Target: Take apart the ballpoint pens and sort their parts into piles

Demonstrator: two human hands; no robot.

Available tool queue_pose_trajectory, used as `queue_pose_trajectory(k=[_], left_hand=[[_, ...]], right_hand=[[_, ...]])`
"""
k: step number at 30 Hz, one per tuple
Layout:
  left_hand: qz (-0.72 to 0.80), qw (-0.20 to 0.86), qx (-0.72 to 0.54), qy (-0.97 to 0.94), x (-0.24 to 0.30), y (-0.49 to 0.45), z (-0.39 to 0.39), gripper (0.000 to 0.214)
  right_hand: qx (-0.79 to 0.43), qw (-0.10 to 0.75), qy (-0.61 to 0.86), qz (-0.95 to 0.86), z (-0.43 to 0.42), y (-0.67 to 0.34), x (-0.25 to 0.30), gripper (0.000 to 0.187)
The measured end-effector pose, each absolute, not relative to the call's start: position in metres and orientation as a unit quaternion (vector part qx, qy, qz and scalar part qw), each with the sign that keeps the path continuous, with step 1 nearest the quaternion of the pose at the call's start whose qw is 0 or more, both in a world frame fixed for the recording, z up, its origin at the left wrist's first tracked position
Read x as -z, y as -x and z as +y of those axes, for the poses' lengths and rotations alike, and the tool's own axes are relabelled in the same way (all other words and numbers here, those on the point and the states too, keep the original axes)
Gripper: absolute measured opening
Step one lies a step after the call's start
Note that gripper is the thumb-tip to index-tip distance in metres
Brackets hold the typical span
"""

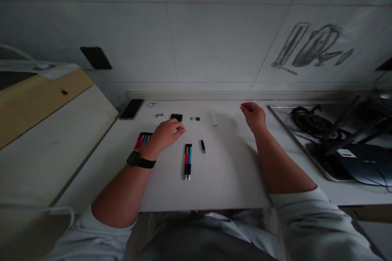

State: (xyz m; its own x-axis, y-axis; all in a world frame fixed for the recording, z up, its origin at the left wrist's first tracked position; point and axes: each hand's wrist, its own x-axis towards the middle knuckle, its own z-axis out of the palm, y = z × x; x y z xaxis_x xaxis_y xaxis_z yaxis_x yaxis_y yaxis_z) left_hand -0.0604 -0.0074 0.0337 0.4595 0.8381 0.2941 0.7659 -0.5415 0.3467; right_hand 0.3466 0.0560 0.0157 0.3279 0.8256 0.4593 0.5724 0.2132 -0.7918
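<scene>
- Left hand [169,132], fingers narrowly curled, is just near of the black ribbed pen parts [177,117]; whether it holds anything, I cannot tell.
- Right hand [254,116], fingertips pinched, is right of slim translucent rods [213,118]; contents unclear.
- A dragging left wrist could roll the smooth pen row [141,140].
- Centre-near: glossy red-and-black pen [186,159], blue-and-black pen [190,159]; right of them, a tapered black pen section [203,146] could roll if bumped.

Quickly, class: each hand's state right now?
Left hand: loosely curled near a row of black pieces; grip cannot be told.
Right hand: fingertips close together; any hold cannot be told.
</scene>
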Motion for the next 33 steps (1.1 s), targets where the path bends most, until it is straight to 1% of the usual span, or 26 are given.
queue_pose_trajectory(k=[3,8,11,13,20,33], left_hand=[[0.448,0.114,-0.222,-0.859,-0.029,0.051,-0.011,0.021],[0.436,0.133,-0.223,-0.862,-0.026,0.048,-0.011,0.020],[0.439,0.129,-0.228,-0.859,-0.025,0.049,-0.011,0.019],[0.440,0.122,-0.231,-0.859,-0.025,0.049,-0.011,0.019],[0.442,0.116,-0.229,-0.860,-0.024,0.048,-0.010,0.019],[0.439,0.112,-0.225,-0.863,-0.024,0.049,-0.010,0.019]], right_hand=[[-0.104,0.496,0.651,-0.565,0.068,-0.359,-0.012,0.035],[-0.068,0.360,0.719,-0.591,0.085,-0.371,-0.006,0.020],[-0.066,0.287,0.732,-0.615,0.089,-0.373,0.004,0.019],[-0.050,0.260,0.725,-0.635,0.090,-0.374,0.011,0.020],[-0.022,0.222,0.710,-0.668,0.094,-0.372,0.018,0.024],[-0.019,0.220,0.685,-0.694,0.096,-0.373,0.020,0.025]])
